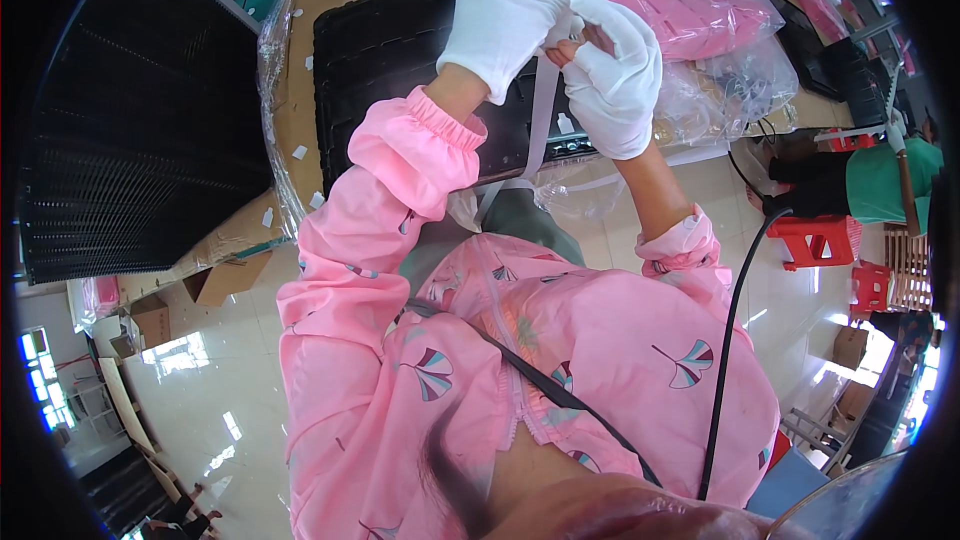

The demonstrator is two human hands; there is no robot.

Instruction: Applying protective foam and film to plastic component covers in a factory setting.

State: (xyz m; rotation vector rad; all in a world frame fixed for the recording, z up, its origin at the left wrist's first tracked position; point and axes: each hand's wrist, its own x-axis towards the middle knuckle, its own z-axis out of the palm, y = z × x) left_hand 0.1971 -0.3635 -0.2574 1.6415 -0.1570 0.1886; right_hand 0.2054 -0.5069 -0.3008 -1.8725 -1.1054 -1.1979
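Left hand (500, 28) and right hand (617, 80) were closed on a small white piece (567, 33) above the black panel (385, 55) on the table (298, 118). Work was judged unfinished; completed steps could not be confirmed.

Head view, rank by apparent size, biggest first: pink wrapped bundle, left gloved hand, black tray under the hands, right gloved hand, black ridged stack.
1. Black ridged stack
2. Black tray, partly hidden by the hands
3. Pink wrapped bundle
4. Left gloved hand and right gloved hand: too alike to rank
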